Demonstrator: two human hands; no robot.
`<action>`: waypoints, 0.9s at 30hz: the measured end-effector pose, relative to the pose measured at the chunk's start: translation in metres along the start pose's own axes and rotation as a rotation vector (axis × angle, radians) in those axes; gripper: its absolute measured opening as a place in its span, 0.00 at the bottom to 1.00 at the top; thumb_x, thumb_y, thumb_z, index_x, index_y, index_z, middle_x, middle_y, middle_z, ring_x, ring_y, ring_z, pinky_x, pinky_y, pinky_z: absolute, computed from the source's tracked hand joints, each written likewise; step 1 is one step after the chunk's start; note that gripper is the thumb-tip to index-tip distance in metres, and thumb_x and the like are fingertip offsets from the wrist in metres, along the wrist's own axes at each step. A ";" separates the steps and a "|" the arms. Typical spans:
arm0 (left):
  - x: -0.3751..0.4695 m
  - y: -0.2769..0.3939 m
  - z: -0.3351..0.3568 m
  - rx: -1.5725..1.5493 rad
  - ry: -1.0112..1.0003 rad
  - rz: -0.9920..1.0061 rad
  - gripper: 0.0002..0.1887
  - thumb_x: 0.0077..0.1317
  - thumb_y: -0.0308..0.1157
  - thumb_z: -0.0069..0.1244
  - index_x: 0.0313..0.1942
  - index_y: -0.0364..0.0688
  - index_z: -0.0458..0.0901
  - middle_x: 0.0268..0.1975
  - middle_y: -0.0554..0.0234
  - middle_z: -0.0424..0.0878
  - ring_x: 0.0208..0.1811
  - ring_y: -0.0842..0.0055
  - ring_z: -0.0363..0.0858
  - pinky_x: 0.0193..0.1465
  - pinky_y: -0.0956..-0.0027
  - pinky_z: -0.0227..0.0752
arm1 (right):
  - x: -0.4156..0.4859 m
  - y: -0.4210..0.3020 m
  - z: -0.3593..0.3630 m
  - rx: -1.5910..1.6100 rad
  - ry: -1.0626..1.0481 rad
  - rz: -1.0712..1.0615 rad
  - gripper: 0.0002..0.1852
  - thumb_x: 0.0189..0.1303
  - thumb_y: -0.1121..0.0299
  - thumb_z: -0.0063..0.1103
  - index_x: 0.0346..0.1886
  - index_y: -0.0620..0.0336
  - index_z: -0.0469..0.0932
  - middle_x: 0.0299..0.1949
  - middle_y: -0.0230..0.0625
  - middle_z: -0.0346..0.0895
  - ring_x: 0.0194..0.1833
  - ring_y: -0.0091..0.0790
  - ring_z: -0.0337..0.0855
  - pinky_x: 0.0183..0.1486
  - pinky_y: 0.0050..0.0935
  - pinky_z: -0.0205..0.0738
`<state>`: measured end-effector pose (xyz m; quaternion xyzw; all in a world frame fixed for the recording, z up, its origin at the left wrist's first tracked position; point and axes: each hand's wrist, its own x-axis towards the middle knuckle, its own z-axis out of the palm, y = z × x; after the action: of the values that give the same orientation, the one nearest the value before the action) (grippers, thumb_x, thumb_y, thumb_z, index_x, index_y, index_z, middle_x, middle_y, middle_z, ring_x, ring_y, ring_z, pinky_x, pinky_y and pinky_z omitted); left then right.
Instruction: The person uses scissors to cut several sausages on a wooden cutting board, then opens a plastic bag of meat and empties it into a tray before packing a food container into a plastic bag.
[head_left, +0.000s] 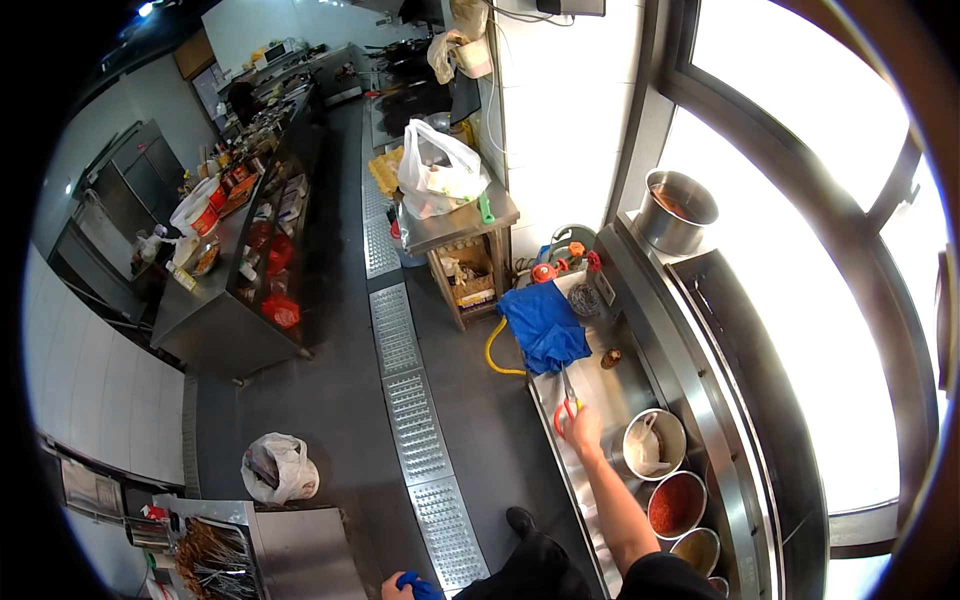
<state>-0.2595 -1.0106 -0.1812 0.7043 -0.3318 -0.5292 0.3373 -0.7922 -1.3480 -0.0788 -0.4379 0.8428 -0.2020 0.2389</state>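
My right hand (583, 430) grips a pair of scissors (568, 384) with red and yellow handles, held over the stainless steel counter (592, 394). The blades point away from me, and their tips meet the near edge of a crumpled blue cloth (538, 319). Low in the view, my left hand (394, 588) is closed around another blue cloth (421, 587); the frame's edge cuts off part of that hand. Beside my right forearm stands a steel pot (628, 459) with a whitish bag inside. A small brown object (611, 358) lies beyond the scissors.
Pots of red seasoning (677, 506) and a yellowish substance (697, 550) line the counter's right side. Behind the blue cloth sits a wire scourer (583, 299). A bagged bin (281, 469) stands on the floor. Skewers (217, 559) fill a tray at lower left.
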 end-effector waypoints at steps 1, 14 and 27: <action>-0.002 0.016 0.015 0.071 0.032 0.045 0.12 0.62 0.22 0.42 0.40 0.32 0.83 0.33 0.51 0.84 0.35 0.67 0.82 0.41 0.65 0.76 | -0.012 0.017 0.005 -0.033 0.006 0.005 0.16 0.51 0.66 0.63 0.36 0.72 0.78 0.34 0.62 0.81 0.39 0.61 0.83 0.46 0.50 0.77; -0.081 0.214 0.053 0.384 0.319 -0.049 0.28 0.73 0.50 0.37 0.45 0.32 0.82 0.43 0.39 0.83 0.46 0.52 0.81 0.49 0.54 0.72 | -0.031 0.029 0.020 -0.263 0.259 -0.140 0.26 0.49 0.77 0.58 0.55 0.72 0.67 0.52 0.57 0.70 0.54 0.55 0.72 0.55 0.44 0.69; -0.182 0.256 0.068 0.038 0.844 0.623 0.30 0.60 0.25 0.44 0.66 0.45 0.67 0.63 0.49 0.73 0.67 0.56 0.68 0.71 0.51 0.52 | -0.438 -0.102 0.119 0.890 -1.714 0.195 0.23 0.70 0.49 0.49 0.58 0.56 0.72 0.49 0.37 0.79 0.48 0.36 0.80 0.51 0.36 0.77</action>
<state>-0.3934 -1.0101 0.1107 0.7300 -0.3705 -0.0680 0.5703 -0.4375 -1.0528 -0.0197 -0.2344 0.2617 -0.0942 0.9315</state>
